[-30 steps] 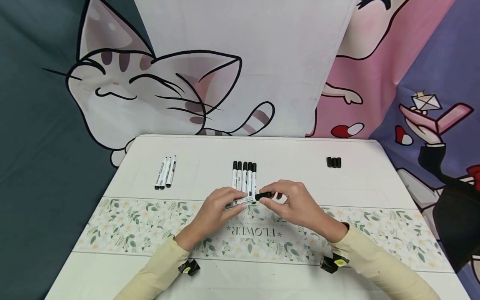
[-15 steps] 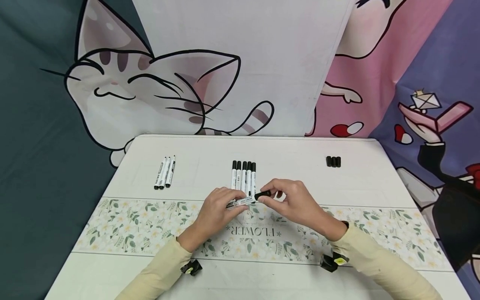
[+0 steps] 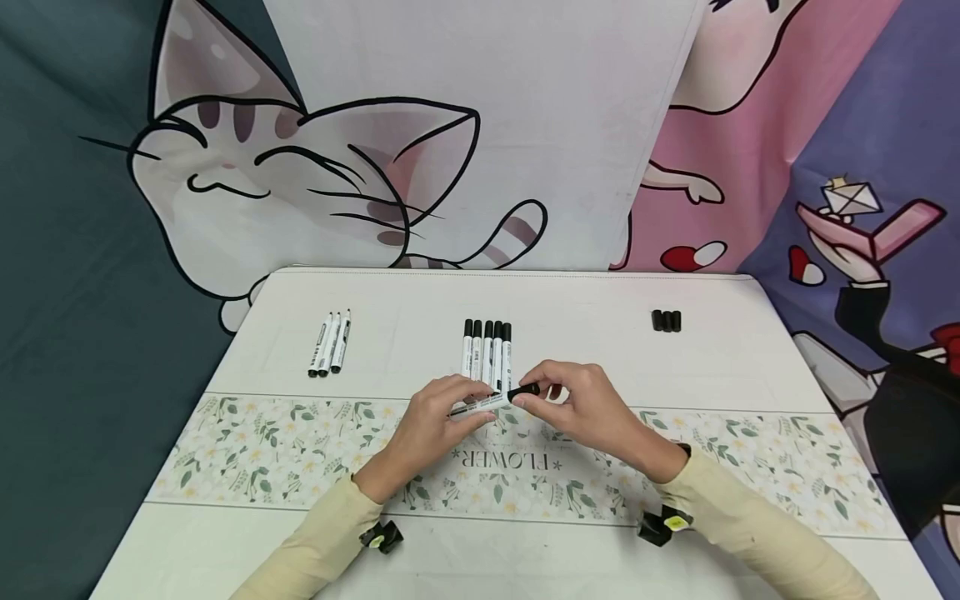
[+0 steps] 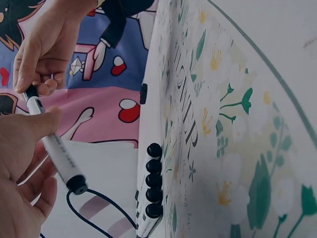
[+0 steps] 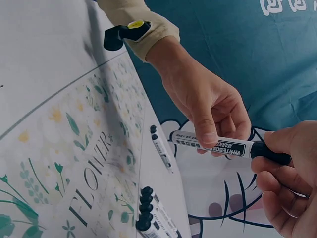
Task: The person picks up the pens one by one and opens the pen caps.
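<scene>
A white whiteboard marker (image 5: 228, 148) with a black cap (image 5: 270, 152) is held level between both hands, above the table in the wrist views. My left hand (image 3: 435, 417) grips its white barrel between thumb and fingers. With thumb and fingertips, my right hand (image 3: 581, 408) pinches the black cap, which sits on the marker's end. Just beyond the hands lies a row of several capped markers (image 3: 487, 350), side by side with black caps pointing away; their near ends are partly hidden behind the left hand and the held marker.
Three uncapped markers (image 3: 330, 343) lie together at the back left of the table. Three loose black caps (image 3: 667, 321) stand in a row at the back right. A floral strip (image 3: 277, 454) crosses the white table, with a printed cloth (image 3: 570, 125) hanging behind it.
The held marker's barrel has turned slightly, its printed side less visible in the head view. Both hands stay almost in place, still holding the marker and cap.
</scene>
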A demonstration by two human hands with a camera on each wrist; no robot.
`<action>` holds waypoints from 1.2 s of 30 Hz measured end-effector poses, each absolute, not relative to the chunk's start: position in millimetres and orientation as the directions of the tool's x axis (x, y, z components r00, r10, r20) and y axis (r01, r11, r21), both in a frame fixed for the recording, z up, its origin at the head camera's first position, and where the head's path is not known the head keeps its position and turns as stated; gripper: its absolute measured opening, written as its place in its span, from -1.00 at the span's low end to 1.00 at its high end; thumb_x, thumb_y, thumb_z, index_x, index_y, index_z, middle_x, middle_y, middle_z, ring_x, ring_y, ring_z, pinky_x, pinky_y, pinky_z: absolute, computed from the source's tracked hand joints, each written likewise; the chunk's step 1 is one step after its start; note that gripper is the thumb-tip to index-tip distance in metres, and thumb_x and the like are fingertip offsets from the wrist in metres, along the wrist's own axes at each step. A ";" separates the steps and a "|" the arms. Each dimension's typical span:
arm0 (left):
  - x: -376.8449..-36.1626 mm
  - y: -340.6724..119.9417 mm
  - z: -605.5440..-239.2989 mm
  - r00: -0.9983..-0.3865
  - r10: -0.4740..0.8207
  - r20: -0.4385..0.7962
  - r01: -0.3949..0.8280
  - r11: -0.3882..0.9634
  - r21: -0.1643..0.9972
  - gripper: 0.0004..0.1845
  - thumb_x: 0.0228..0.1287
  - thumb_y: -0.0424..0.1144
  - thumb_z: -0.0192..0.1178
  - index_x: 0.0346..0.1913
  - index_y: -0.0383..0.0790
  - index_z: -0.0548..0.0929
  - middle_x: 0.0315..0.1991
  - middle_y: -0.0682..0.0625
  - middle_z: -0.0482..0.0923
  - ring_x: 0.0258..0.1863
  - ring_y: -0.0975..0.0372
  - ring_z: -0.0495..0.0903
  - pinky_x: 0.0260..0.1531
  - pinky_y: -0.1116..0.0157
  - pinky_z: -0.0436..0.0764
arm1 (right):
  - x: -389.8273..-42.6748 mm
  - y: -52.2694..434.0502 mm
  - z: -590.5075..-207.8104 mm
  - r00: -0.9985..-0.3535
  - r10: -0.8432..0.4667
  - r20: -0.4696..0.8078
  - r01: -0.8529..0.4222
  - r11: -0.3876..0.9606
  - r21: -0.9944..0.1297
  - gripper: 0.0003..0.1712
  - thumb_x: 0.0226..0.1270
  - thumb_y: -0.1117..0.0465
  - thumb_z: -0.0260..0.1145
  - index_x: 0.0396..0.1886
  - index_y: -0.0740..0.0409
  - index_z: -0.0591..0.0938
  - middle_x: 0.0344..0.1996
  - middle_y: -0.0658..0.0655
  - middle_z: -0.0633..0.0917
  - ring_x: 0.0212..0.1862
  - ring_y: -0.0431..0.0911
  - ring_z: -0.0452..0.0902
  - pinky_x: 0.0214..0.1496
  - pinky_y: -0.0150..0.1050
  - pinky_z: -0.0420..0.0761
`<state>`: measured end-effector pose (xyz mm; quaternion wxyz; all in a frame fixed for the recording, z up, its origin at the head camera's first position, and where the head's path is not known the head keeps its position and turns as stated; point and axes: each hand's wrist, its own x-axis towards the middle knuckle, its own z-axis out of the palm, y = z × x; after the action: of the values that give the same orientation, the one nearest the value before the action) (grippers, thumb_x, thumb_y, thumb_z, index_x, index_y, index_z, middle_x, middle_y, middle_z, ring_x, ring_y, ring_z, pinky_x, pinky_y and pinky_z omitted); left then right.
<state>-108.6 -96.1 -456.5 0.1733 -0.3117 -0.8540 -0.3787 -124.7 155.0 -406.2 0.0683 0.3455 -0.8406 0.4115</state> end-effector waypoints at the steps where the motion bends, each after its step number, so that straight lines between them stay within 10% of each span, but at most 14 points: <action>1: -108.4 -96.5 -456.8 -0.749 0.405 0.525 0.661 0.516 0.544 -0.71 0.19 -0.18 0.50 -0.04 -0.11 0.76 -0.12 0.10 0.72 -0.11 0.26 0.68 -0.07 0.23 0.64 | -124.7 155.0 -406.7 -0.753 -0.525 0.397 -0.635 0.422 -0.647 -0.91 0.34 0.16 0.49 -0.19 -0.07 0.76 -0.41 -0.23 0.70 -0.37 -0.37 0.56 -0.30 -0.27 0.64; 36: -107.8 -119.5 -455.0 -0.827 0.318 0.464 0.557 0.579 0.596 -0.73 0.28 -0.20 0.45 0.02 -0.12 0.76 -0.14 0.09 0.74 -0.22 0.29 0.65 -0.24 0.18 0.67 | -132.5 169.5 -396.0 -0.765 -0.427 0.482 -0.639 0.416 -0.647 -0.78 0.22 0.25 0.56 -0.15 -0.03 0.75 -0.41 -0.22 0.71 -0.36 -0.31 0.58 -0.29 -0.32 0.64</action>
<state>-107.8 -119.5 -455.0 0.1553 -0.2499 -0.8747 -0.3850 -132.5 169.5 -396.0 0.1221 0.3200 -0.8327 0.4352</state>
